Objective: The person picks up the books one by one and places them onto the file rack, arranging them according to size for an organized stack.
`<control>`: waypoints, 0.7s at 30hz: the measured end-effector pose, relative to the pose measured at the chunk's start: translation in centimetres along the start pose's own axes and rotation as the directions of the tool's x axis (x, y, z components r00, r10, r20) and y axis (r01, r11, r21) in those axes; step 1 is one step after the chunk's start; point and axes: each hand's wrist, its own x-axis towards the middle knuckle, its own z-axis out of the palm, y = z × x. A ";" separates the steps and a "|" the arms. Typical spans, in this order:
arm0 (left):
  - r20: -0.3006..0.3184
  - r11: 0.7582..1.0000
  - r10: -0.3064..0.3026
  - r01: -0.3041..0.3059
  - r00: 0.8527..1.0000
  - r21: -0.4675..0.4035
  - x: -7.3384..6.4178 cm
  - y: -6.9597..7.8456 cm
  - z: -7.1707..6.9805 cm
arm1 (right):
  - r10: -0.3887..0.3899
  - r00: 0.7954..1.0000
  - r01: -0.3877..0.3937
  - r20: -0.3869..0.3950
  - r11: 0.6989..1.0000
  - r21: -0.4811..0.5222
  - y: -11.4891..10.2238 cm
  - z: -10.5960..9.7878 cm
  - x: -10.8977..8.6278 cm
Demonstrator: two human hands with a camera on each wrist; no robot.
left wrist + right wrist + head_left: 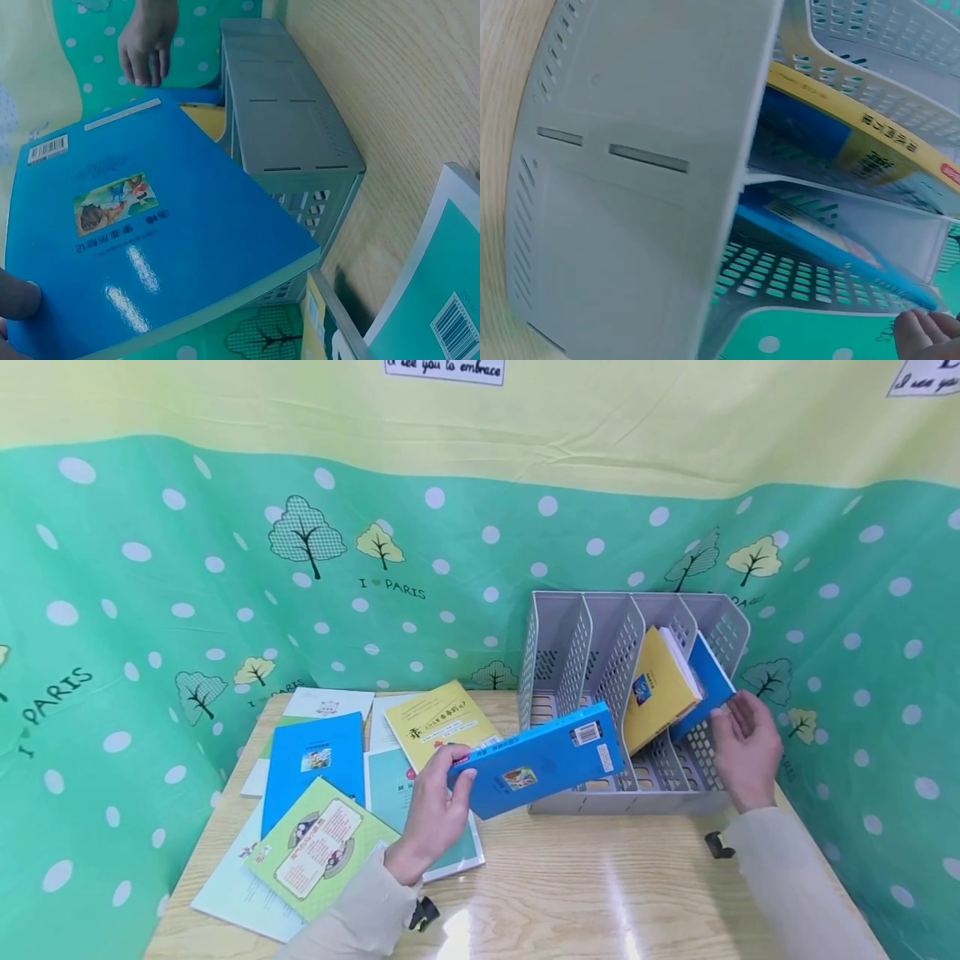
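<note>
My left hand [438, 806] pinches a blue book [536, 766] by its left end, thumb on the cover. The book is held tilted in the air in front of the grey file rack [585, 803]. In the left wrist view its cover [187, 217] shows a small picture and a barcode. My right hand [750, 752] is beside the rack's right end, fingers loosely bent, close to the outer edge of another blue book [705, 681]. That book leans in the rightmost compartment; whether the fingertips touch it I cannot tell. A yellow book [656, 693] leans in the compartment to its left.
On the wooden table [592, 893] at left lie overlapping books: a blue one [318, 768], a green one [322, 847], a yellow one [442, 722] and a teal one [390, 785]. A dotted green curtain [420, 560] hangs close behind the rack and along both sides.
</note>
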 end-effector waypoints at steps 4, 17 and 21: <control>-0.001 0.999 0.040 -0.040 0.999 0.026 0.0 0.0 -0.1 | -0.002 1.000 0.002 -0.013 1.000 0.006 -0.4 -0.6 -0.3; -0.018 0.978 0.165 -0.162 0.986 0.130 0.2 0.1 -0.2 | -0.295 0.955 0.294 0.026 0.955 0.028 -5.4 -0.3 -3.2; -0.006 0.974 0.176 -0.173 0.984 0.144 0.2 0.3 -0.2 | -0.447 0.893 0.446 0.042 0.894 0.031 -6.6 0.2 -4.1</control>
